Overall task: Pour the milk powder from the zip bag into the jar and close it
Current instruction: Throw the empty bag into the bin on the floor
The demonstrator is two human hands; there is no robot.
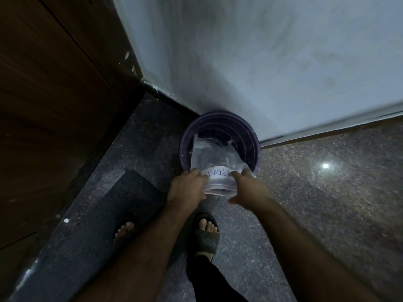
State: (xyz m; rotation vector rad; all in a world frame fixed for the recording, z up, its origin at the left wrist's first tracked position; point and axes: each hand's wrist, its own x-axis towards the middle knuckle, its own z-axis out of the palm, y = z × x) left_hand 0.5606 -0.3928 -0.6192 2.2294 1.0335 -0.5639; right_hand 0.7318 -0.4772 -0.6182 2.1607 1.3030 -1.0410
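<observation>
The clear, crumpled plastic zip bag with a white handwritten label (214,162) is hanging at the centre of the frame, its far end dipping into the mouth of a round dark-purple plastic bin (220,140) that is standing on the speckled dark stone floor (305,192) against the pale wall (261,62). Judging by its look, the bag is now very light and limp: the film is collapsing on itself, little or no powder is showing inside, and it is offering no stiffness to push against. The film is probably slick, so the thicker pink-edged zip strip (219,188) at the near end is the sensible place to take hold. The left hand (187,186) is sitting at the bag's left near corner, fingers curled onto the strip and seemingly pinching it. The right hand (248,186) is sitting at the right near corner, fingers extending over the edge; whether it is gripping or merely touching is not clear through the motion blur. The bag is thus lying between the two hands and just beyond them, towards the bin. No jar is showing in this view. Two feet in dark sandals (206,234) are standing in the lower centre; a brown wooden panel (54,105) is filling the left side.
</observation>
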